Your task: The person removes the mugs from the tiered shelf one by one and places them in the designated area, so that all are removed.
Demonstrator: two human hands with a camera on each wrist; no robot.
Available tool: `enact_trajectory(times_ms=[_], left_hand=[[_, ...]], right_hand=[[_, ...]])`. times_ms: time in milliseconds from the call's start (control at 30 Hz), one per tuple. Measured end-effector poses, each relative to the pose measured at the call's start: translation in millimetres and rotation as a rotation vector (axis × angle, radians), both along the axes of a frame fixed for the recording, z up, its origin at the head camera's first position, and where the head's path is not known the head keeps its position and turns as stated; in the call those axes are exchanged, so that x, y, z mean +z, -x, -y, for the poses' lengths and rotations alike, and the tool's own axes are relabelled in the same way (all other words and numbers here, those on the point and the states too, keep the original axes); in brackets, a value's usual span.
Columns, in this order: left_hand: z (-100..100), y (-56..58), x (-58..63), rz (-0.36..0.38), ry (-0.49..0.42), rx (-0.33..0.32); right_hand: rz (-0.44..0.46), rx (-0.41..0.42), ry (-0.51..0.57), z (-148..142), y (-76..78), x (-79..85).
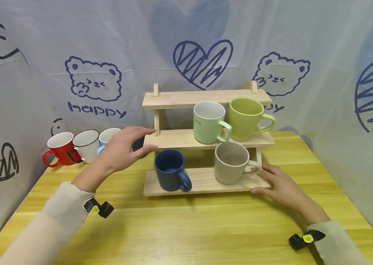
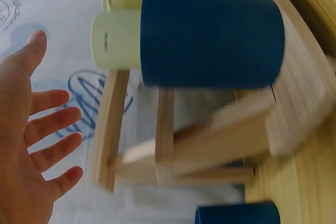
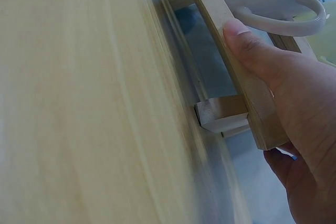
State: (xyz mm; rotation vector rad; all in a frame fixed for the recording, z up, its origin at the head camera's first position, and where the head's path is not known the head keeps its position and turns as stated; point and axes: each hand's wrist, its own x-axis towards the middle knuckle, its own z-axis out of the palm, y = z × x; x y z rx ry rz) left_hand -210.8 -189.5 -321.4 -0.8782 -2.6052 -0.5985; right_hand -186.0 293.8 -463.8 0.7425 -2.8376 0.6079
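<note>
A three-tier wooden display rack (image 1: pixel 206 97) stands on the table. My right hand (image 1: pixel 280 186) grips the right end of its bottom shelf, thumb on the board in the right wrist view and fingers around the end. My left hand (image 1: pixel 125 149) is held by the rack's left end, fingers spread and nothing in it; the left wrist view shows a gap between it and the wood. The bottom shelf carries a navy mug (image 1: pixel 170 171) and a beige mug (image 1: pixel 229 165). On the middle shelf are a pale green mug (image 1: pixel 208 125) and a yellow-green mug (image 1: pixel 244 121).
At the table's back left stand a red mug (image 1: pixel 62 147), a white mug with a dark rim (image 1: pixel 87 145) and a light blue mug (image 1: pixel 108 134) partly behind my left hand. Another navy mug (image 1: pixel 139 145) shows beyond that hand. A printed cloth (image 1: pixel 186 22) hangs behind the table.
</note>
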Motion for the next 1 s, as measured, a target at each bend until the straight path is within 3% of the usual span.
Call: enact_trajectory(times_ms=[567,1000], left_hand=[[-60.1,6.3,10.1,-0.035,-0.019,-0.155],[-105.6,12.9,16.2,-0.029,-0.022,-0.184]], right_hand=[[0.014,-0.018,-0.013,0.3,-0.3,0.0],[0.034,-0.026,-0.006,0.0,-1.0,0.9]])
